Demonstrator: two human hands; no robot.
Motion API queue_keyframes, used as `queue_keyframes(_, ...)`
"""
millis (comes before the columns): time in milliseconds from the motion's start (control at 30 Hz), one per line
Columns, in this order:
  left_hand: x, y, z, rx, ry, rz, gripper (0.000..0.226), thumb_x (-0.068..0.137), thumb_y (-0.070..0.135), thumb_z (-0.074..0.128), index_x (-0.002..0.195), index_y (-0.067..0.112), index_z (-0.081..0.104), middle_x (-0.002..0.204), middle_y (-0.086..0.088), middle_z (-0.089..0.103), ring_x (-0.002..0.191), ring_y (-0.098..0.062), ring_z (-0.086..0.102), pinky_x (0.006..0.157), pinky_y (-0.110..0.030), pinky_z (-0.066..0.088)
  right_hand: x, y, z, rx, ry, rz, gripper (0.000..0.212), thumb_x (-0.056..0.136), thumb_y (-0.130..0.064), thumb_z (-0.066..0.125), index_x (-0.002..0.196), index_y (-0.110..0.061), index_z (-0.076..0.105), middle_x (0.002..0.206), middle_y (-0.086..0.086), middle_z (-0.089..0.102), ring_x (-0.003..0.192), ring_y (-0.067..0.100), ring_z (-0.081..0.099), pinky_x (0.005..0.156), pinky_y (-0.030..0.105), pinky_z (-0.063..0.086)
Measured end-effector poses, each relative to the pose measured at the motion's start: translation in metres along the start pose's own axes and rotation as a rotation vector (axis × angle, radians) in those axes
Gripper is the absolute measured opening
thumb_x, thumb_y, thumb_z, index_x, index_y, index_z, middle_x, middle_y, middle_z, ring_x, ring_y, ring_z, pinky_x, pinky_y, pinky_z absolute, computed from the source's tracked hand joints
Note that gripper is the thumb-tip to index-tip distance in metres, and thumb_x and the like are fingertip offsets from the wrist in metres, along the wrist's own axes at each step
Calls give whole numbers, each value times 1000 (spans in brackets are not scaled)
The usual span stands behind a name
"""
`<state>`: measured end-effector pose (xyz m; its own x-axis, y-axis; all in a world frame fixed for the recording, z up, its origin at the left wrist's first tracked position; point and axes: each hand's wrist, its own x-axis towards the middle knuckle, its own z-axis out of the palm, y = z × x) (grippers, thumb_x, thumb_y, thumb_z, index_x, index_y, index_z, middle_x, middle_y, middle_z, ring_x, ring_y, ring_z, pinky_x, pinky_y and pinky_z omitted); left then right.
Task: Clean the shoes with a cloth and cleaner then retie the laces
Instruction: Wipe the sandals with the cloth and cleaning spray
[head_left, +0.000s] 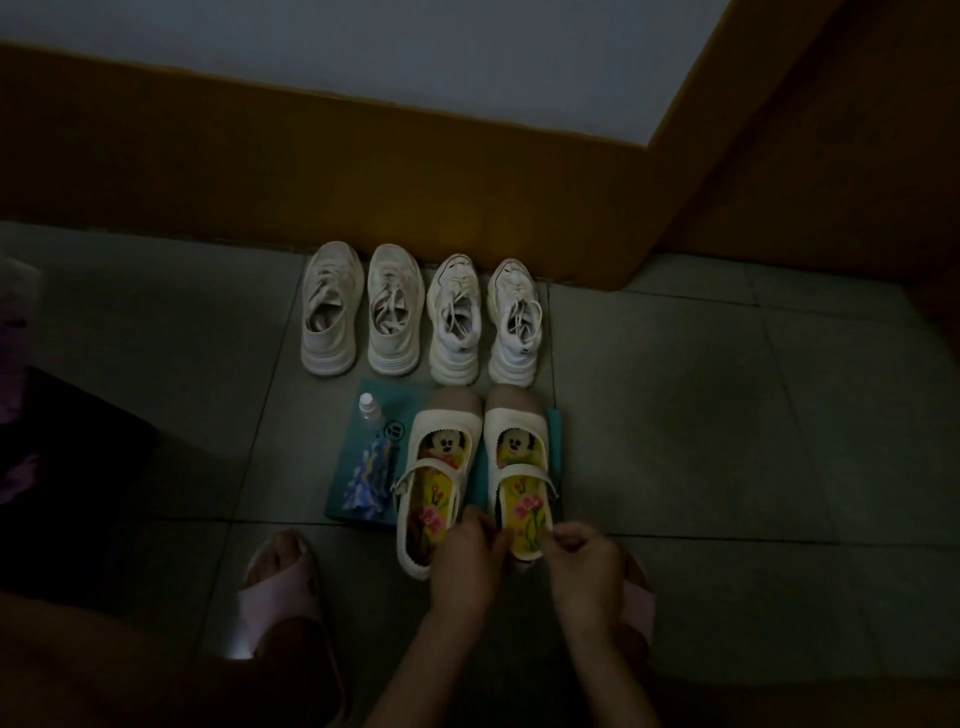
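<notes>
Head view: dim light, looking down at a tiled floor (727, 415) by a brown skirting.
Grip: both hands meet at the heel of the right strap shoe (519, 457).
Left hand (465, 564): fingers curled, pinching the heel's inner rim, as far as the gloom shows.
Right hand (584, 569): thumb and forefinger pinched on the heel's outer rim.
Just left of the grip: the left strap shoe (431, 483), its heel partly behind the left hand.
Insoles: a cartoon mouse face at each toe and pink flowers on yellow toward the grip.
Under both shoes: a teal sheet (353, 462).
Further left of the grip: a blue patterned cloth (369, 483) bunched on the sheet, with a small clear bottle (371, 410) touching its far end.
Writing: a round logo (393, 430) on the sheet beside the bottle, too blurred to read.
Beyond the grip: two pairs of white laced sneakers (423, 317) in a row, toes to the skirting.
Near side, left of the grip: a pink slipper (283, 587) on a foot.
</notes>
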<state>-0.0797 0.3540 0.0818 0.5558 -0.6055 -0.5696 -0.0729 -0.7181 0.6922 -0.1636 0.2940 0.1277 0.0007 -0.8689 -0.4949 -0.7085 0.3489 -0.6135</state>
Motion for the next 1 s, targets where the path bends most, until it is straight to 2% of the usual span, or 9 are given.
queue_keyframes(167, -2, 4, 2, 18, 19, -6, 17, 87, 27, 61, 93, 18, 48, 83, -3, 66, 74, -20, 66, 66, -37, 56, -2, 8, 13, -62, 122, -48, 3, 86, -17, 64, 85, -16, 67, 76, 0, 66, 70, 14, 57, 63, 27, 43)
queue_keyframes(267, -1, 3, 2, -2, -5, -27, 15, 87, 24, 60, 94, 16, 50, 85, -5, 66, 75, -21, 66, 68, -38, 57, -2, 6, 19, -61, 88, -111, 6, 85, -13, 63, 80, -16, 64, 71, -1, 62, 66, 14, 56, 53, 23, 37)
queue_keyframes(333, -2, 3, 2, -42, -29, -41, 13, 88, 24, 60, 91, 21, 48, 84, -3, 65, 72, -17, 65, 60, -31, 54, -1, 10, 22, -84, 49, -129, 13, 84, -8, 64, 76, -18, 59, 72, -1, 61, 68, 15, 57, 53, 19, 36)
queue_keyframes(400, -2, 2, 3, -71, -49, -50, 14, 88, 23, 59, 90, 23, 45, 86, -1, 64, 69, -13, 64, 53, -21, 49, 3, 18, 24, -179, 44, -145, 13, 81, -14, 67, 75, -23, 60, 85, 1, 63, 80, 18, 59, 63, 25, 43)
queue_keyframes(467, -2, 1, 2, -92, -59, -56, 14, 89, 21, 58, 91, 24, 45, 88, 0, 63, 70, -11, 64, 52, -19, 48, 8, 21, 22, -336, 58, -151, 8, 79, -21, 71, 81, -27, 64, 105, 1, 55, 97, 21, 54, 77, 28, 43)
queue_keyframes(600, -1, 1, 2, -137, -48, -74, 16, 89, 19, 58, 86, 25, 44, 85, -4, 64, 69, -16, 66, 57, -27, 55, 17, 14, 16, -454, 11, -107, 13, 77, -24, 73, 87, -26, 65, 119, 3, 42, 112, 25, 44, 85, 32, 42)
queue_keyframes(733, 0, 1, 1, -162, -39, -91, 19, 88, 18, 59, 81, 25, 44, 83, -7, 65, 68, -20, 67, 59, -33, 57, 32, 8, 14, -449, -99, -13, 37, 72, -24, 77, 102, -15, 57, 120, 7, 46, 107, 24, 51, 74, 26, 38)
queue_keyframes(833, 0, 0, -1, -171, -37, -91, 18, 88, 15, 58, 81, 24, 44, 82, -9, 65, 67, -21, 67, 57, -33, 57, 45, 8, 14, -370, -218, 66, 57, 69, -26, 80, 112, -9, 48, 104, 3, 52, 103, 24, 56, 69, 25, 36)
queue_keyframes(1000, 1, -1, -1, -161, -40, -84, 16, 89, 14, 57, 82, 22, 45, 81, -9, 67, 63, -20, 67, 59, -36, 58, 53, 12, 23, -409, -303, 98, 65, 63, -43, 82, 113, -10, 57, 105, 8, 65, 92, 23, 63, 64, 25, 44)
